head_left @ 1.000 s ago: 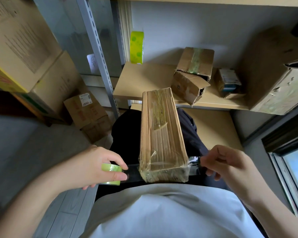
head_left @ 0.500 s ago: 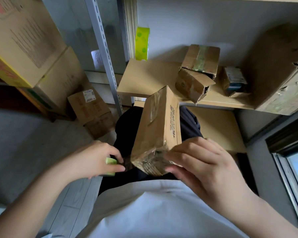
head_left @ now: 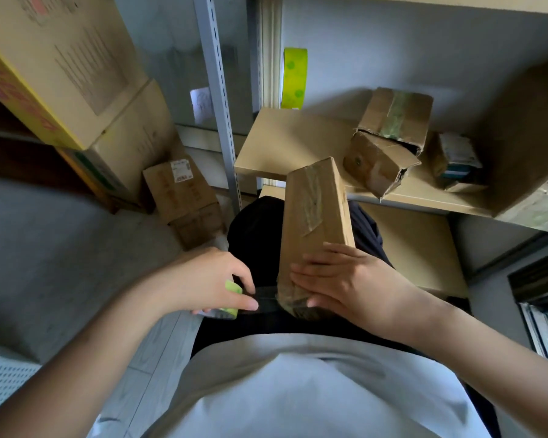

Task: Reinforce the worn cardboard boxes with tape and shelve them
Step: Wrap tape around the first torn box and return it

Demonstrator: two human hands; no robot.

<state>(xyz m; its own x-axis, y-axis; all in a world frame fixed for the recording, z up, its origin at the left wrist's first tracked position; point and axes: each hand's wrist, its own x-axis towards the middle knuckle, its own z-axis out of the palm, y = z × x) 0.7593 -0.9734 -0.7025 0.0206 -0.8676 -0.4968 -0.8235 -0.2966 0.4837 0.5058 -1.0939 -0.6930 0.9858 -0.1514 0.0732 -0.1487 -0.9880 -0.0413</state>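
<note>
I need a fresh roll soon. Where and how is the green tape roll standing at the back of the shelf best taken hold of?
Pinch the green tape roll across its two flat faces, coming from the front, the person's side. It stands on edge at the back left corner of the shelf, its curved tread facing out, with the wall behind it, so the flat sides are the free ones to close a hand on.

Long box is lying over the lap between the hands, tape roll just left of its near end, open box sitting on the shelf behind, spare roll standing at the shelf's back-left corner.
</note>
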